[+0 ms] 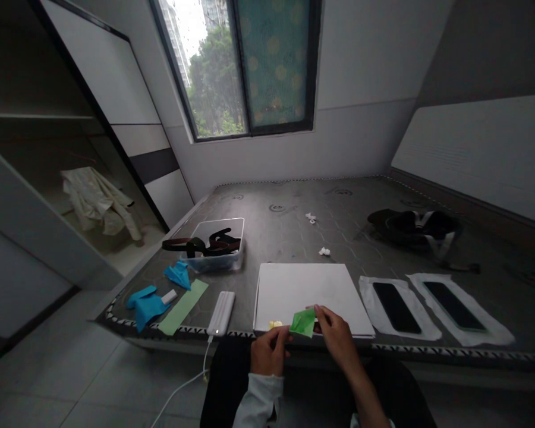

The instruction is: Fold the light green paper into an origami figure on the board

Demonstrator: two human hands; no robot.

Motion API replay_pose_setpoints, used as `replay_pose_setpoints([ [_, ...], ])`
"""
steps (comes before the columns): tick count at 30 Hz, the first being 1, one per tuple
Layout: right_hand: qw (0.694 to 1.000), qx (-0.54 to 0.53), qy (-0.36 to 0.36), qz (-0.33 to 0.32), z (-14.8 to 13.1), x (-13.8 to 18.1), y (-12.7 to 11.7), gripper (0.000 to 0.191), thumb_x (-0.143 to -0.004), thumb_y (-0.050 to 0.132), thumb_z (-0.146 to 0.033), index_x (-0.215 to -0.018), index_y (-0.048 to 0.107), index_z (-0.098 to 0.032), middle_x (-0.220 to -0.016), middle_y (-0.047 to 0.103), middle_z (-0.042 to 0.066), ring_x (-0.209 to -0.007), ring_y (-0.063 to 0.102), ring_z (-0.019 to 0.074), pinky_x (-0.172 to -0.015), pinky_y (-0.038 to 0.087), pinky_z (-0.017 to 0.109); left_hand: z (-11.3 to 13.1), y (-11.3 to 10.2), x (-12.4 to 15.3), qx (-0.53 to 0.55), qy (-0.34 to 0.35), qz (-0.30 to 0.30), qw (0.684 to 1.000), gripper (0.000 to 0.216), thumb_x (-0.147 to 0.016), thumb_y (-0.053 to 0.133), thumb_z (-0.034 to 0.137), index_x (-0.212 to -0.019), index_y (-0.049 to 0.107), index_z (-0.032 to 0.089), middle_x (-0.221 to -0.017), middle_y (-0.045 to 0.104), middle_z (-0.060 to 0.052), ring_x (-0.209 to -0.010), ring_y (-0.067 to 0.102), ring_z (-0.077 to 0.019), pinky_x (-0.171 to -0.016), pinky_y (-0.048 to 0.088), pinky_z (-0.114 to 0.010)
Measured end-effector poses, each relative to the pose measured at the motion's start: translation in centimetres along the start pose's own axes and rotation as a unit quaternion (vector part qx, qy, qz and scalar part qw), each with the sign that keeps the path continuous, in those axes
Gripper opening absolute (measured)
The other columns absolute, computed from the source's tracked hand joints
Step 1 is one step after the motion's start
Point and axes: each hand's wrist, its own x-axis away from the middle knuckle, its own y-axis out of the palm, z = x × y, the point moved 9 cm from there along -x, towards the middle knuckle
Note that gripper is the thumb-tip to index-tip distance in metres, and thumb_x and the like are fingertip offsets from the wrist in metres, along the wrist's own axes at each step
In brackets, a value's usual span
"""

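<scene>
A small folded green paper [304,323] is held between both hands at the near edge of a white board [307,285]. My left hand [270,352] pinches its lower left corner with curled fingers. My right hand [334,333] grips its right side, fingers closed on the paper. A tiny yellow piece [275,324] lies on the board just left of the green paper.
A white power bank [221,312] with a cable, a light green paper strip [183,307] and blue folded papers [148,304] lie to the left. A clear box [217,245] holds dark straps. Two phones [396,307] rest on white sheets at the right. Dark headgear [412,226] sits beyond.
</scene>
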Motion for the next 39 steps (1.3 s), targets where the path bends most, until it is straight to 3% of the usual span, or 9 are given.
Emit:
replay_pose_setpoints([
  [4,1.000,0.003,0.007,-0.008,0.2,-0.1,0.3,0.049,-0.078,0.051,-0.062,-0.090,0.071,-0.019,-0.092,0.075,0.008,-0.077,0.071,0.0246,-0.074,0.059,0.038,-0.3,-0.4,-0.1,-0.010,-0.010,0.013,1.000,0.047,-0.075,0.055,0.061,-0.088,0.078,0.022,-0.069,0.076,-0.002,-0.048,0.064,-0.0137,-0.052,0.049,-0.021],
  [8,1.000,0.015,0.002,-0.022,0.9,-0.4,0.4,0.044,-0.077,0.054,-0.055,-0.096,0.071,-0.019,-0.086,0.075,0.007,-0.073,0.071,0.0233,-0.073,0.059,0.036,-1.0,-0.8,-0.4,-0.015,-0.012,0.022,1.000,0.049,-0.080,0.048,0.059,-0.093,0.076,0.020,-0.074,0.075,-0.002,-0.049,0.064,-0.0115,-0.054,0.049,-0.020],
  [12,0.997,0.040,-0.023,-0.057,1.9,-0.7,1.2,0.031,-0.076,0.057,-0.040,-0.096,0.070,-0.020,-0.095,0.075,0.006,-0.084,0.072,0.0235,-0.079,0.058,0.035,-2.2,-0.6,-0.6,-0.023,-0.017,0.022,0.999,0.044,-0.081,0.050,0.051,-0.103,0.071,0.019,-0.081,0.074,-0.002,-0.047,0.063,-0.0099,-0.052,0.049,-0.020],
  [15,0.996,0.058,-0.035,-0.059,2.3,-0.9,1.5,0.027,-0.073,0.056,-0.029,-0.094,0.070,-0.021,-0.099,0.075,0.006,-0.094,0.070,0.0234,-0.087,0.055,0.035,-3.0,-0.6,-0.6,-0.037,-0.026,0.029,0.999,0.040,-0.081,0.051,0.043,-0.108,0.069,0.019,-0.073,0.072,-0.001,-0.046,0.063,-0.0098,-0.052,0.049,-0.019],
  [20,0.994,0.075,-0.044,-0.062,1.3,-0.6,1.5,0.024,-0.073,0.057,-0.026,-0.092,0.070,-0.021,-0.098,0.075,0.006,-0.096,0.070,0.0224,-0.090,0.053,0.034,-3.5,-0.7,-0.6,-0.032,-0.043,0.035,0.998,0.041,-0.083,0.050,0.038,-0.117,0.064,0.019,-0.075,0.073,0.000,-0.046,0.063,-0.0089,-0.049,0.047,-0.018],
  [31,0.983,0.150,-0.061,-0.081,-0.7,0.5,2.0,0.014,-0.071,0.068,-0.032,-0.079,0.072,-0.022,-0.077,0.074,0.000,-0.071,0.063,0.0174,-0.067,0.046,0.026,-4.1,0.5,-0.5,-0.092,-0.049,-0.013,0.994,0.033,-0.081,0.053,0.028,-0.110,0.067,0.021,-0.071,0.074,0.001,-0.049,0.065,-0.0100,-0.054,0.049,-0.018],
  [35,0.982,0.152,-0.069,-0.091,-1.3,0.7,2.1,0.012,-0.072,0.067,-0.031,-0.079,0.073,-0.023,-0.077,0.074,0.000,-0.070,0.062,0.0165,-0.067,0.045,0.026,-4.2,-0.5,-0.6,-0.113,-0.068,0.029,0.991,0.041,-0.081,0.054,0.024,-0.121,0.059,0.019,-0.078,0.076,-0.001,-0.065,0.069,-0.0133,-0.065,0.049,-0.020],
  [39,0.980,0.161,-0.079,-0.089,-1.5,0.8,2.0,0.012,-0.072,0.066,-0.030,-0.078,0.073,-0.023,-0.076,0.073,0.000,-0.069,0.061,0.0163,-0.066,0.043,0.026,-4.4,-1.3,-0.7,-0.140,-0.095,0.052,0.984,0.039,-0.079,0.056,0.022,-0.118,0.060,0.023,-0.090,0.077,-0.002,-0.082,0.071,-0.0152,-0.070,0.047,-0.020],
])
